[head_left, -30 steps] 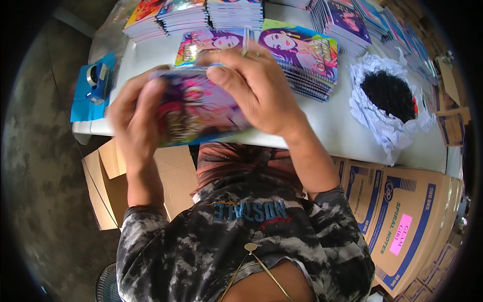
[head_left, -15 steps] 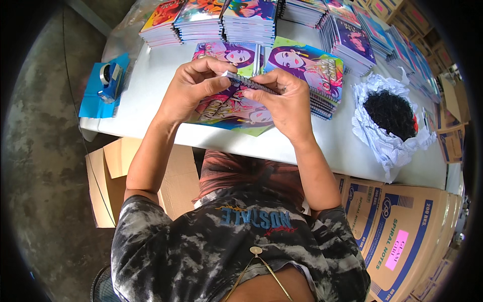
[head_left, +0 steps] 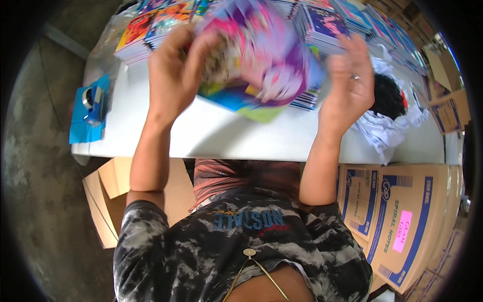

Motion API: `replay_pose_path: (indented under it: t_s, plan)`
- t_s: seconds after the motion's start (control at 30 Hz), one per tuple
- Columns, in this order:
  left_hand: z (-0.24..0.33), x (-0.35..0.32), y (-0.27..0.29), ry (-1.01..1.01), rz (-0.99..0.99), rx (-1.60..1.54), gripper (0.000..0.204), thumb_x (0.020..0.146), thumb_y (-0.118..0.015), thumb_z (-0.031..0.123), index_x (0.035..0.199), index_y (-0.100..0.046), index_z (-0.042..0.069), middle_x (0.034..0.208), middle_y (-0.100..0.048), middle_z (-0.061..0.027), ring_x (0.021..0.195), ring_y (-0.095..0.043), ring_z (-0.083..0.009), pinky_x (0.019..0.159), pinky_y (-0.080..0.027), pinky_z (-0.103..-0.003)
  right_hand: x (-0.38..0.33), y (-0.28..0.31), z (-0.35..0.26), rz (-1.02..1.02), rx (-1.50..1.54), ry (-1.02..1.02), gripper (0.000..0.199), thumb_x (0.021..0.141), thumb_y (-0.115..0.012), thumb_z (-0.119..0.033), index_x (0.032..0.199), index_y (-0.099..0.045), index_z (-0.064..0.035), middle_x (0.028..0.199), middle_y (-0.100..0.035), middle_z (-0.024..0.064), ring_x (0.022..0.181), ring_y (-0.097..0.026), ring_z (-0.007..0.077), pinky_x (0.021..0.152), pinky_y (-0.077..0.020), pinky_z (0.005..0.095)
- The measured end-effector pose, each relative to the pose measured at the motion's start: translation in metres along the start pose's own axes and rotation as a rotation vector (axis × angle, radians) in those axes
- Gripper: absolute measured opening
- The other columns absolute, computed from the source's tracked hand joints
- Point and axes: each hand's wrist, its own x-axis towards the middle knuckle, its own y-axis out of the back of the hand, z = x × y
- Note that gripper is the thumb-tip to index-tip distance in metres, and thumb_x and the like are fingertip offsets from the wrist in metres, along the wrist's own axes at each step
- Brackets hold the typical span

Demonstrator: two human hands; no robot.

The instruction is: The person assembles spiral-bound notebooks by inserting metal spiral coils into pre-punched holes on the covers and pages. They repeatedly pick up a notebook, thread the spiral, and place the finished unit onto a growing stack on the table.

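A spiral notebook with a bright cover, pink and purple with a drawn figure, hangs tilted above the white table, smeared by motion. My left hand grips it by its left side, thumb on the cover. Off its right side, my right hand is raised with its fingers stretched out and nothing in them; it too is blurred. Partly hidden behind the lifted notebook lies a pile of notebooks, its bound edges showing.
Stacks of colourful notebooks line the table's far side. A blue tape dispenser sits on a blue cover at left. Crumpled white paper holds a black tangled bundle at right. Cardboard boxes stand below the table.
Both hands were pinching the notebook's wire binding. Now the notebook is raised and turned in my left hand, while my right hand has let go and moved right.
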Motion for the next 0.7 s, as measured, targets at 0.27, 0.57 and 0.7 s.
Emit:
replay_pose_path:
  t_s: [0.27,0.57,0.7]
  plan:
    - [-0.156,-0.002,-0.124,0.041,0.052,0.659,0.030,0.085,-0.055,0.024,0.101,-0.055,-0.001,0.078,-0.060,-0.0203,0.068,-0.057,-0.0382,0.067,-0.046,-0.045,-0.054,0.038,0.154,-0.026,0.156,-0.458,0.059,0.095,-0.034,-0.043,0.125,-0.044,0.0066,0.128,-0.048,0.0176,0.116,-0.046,0.0235,0.100,-0.0297,0.0312]
    - [-0.132,-0.037,-0.147,0.288,0.579,-0.102,0.048,0.090,-0.057,0.029,0.054,-0.032,0.007,0.054,-0.038,0.0034,0.054,-0.027,-0.0066,0.047,-0.026,-0.026,-0.078,0.017,0.144,0.371,-0.379,-0.046,0.016,0.072,-0.074,-0.010,0.073,-0.061,-0.0005,0.079,-0.057,0.0090,0.071,-0.053,0.0202,0.063,-0.0427,0.0324]
    - [-0.149,-0.038,-0.137,0.261,0.487,-0.088,0.040,0.092,-0.053,0.028,0.061,-0.046,0.004,0.050,-0.041,0.0025,0.049,-0.032,-0.0064,0.048,-0.030,-0.024,-0.078,0.017,0.137,0.328,-0.390,-0.096,0.016,0.070,-0.076,-0.010,0.074,-0.062,-0.0024,0.080,-0.057,0.0078,0.071,-0.052,0.0203,0.064,-0.0427,0.0315]
